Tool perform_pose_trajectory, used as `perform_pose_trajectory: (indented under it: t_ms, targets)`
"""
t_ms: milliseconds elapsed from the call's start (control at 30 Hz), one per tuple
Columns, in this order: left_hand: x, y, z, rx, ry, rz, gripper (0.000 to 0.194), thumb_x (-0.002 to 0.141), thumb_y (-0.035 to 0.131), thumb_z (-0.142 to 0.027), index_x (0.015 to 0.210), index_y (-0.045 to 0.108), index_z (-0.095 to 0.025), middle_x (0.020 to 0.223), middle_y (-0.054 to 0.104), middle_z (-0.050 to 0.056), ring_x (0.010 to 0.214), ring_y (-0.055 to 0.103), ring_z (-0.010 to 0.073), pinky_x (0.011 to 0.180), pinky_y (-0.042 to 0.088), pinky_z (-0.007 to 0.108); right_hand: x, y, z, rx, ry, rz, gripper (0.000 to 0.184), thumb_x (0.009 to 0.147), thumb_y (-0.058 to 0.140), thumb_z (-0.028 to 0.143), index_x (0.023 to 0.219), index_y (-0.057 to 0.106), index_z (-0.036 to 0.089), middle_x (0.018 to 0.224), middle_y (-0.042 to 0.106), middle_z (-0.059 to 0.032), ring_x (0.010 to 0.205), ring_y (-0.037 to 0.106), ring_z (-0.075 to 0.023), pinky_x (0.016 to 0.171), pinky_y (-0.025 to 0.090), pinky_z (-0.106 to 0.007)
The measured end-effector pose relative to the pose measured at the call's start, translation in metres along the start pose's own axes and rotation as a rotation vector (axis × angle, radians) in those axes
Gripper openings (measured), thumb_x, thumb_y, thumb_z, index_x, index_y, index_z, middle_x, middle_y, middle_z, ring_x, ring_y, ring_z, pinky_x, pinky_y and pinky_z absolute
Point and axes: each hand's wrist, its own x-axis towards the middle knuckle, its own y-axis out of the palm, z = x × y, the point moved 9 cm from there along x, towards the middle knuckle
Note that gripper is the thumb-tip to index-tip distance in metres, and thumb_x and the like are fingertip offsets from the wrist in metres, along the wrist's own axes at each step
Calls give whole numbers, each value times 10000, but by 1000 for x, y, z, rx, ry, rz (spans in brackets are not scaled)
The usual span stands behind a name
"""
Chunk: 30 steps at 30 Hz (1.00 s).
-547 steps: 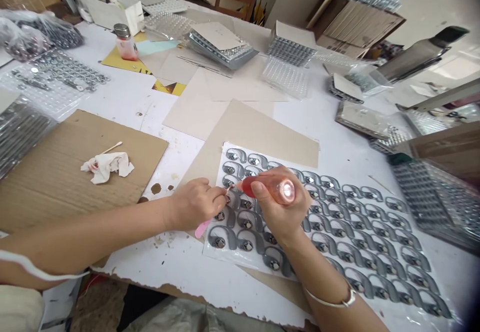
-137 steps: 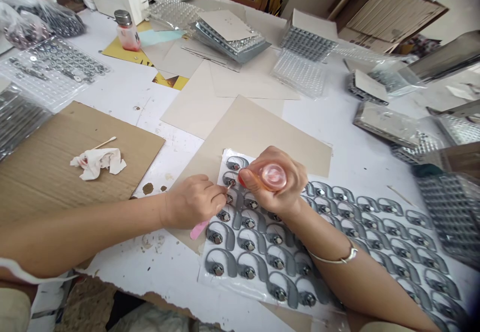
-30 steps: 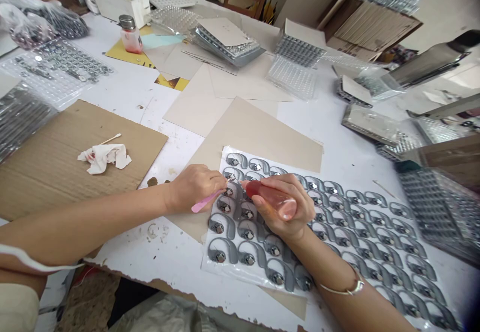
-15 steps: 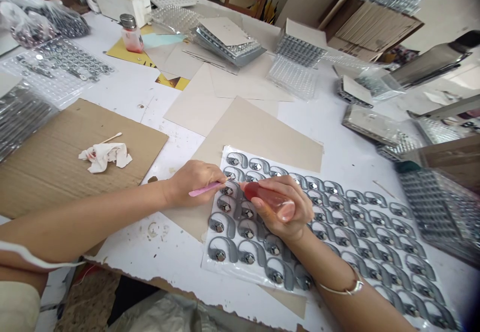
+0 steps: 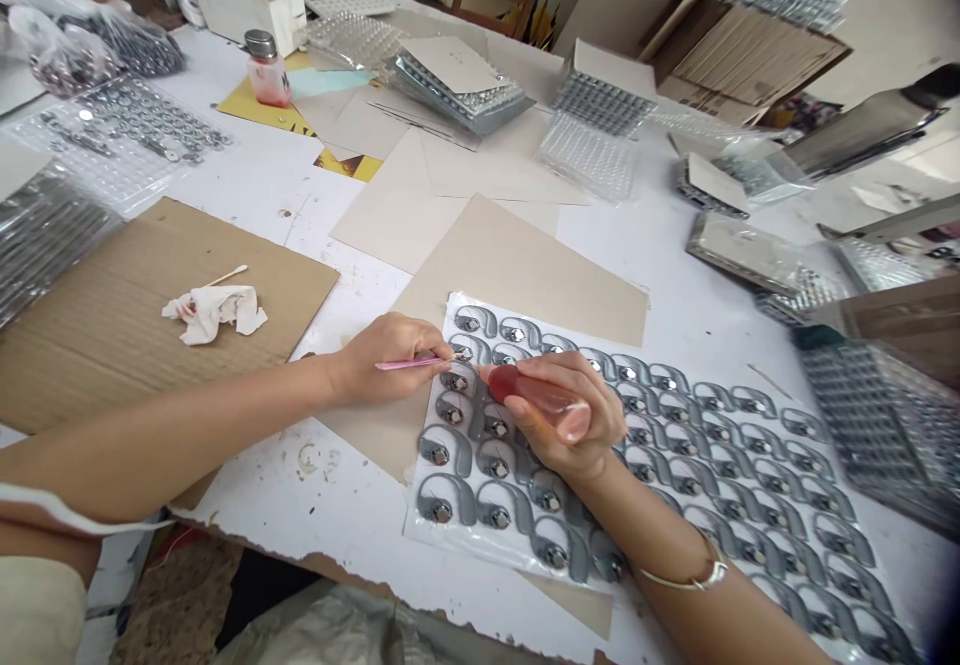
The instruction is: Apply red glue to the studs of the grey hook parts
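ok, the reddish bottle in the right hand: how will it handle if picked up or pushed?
The bottle would probably roll if laid down and pushed, as its body looks round. Its translucent wall suggests plastic that may give when squeezed. Likely light: it fits within one right hand.

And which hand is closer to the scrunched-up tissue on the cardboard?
Left. The left hand is to the right of the crumpled tissue, just past the cardboard; the right hand is farther right, holding a squeeze bottle over the sheet of grey hooked pieces.
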Motion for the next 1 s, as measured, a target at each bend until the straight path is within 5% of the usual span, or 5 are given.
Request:
perform_pose_trajectory:
  t_ms: [267, 867, 1000]
  targets:
    - [1, 2, 16, -149, -169, 34, 90, 802, 635, -196, 802, 703, -137, 806, 725, 53, 732, 677, 149, 646, 518, 228, 1, 1, 0, 5, -4, 4, 262, 787, 705, 258, 1021, 614, 183, 804, 647, -45, 676, 604, -164, 554, 533, -301]
    - [0, 2, 18, -154, -200, 51, 114, 807, 633, -222, 818, 711, -140, 821, 728, 59, 757, 677, 159, 682, 519, 244, -3, 5, -2, 25, 7, 17, 321, 743, 745, 259, 1038, 626, 211, 816, 660, -47, 677, 621, -180, 543, 547, -320]
    - [0, 3, 19, -138, -208, 55, 113, 796, 635, -222, 807, 710, -139, 824, 730, 62, 754, 681, 162, 659, 513, 233, 0, -14, -28, 236, 244, -200, 187, 765, 712, 313, 915, 652, 218, 767, 651, -27, 619, 624, -167, 489, 520, -306]
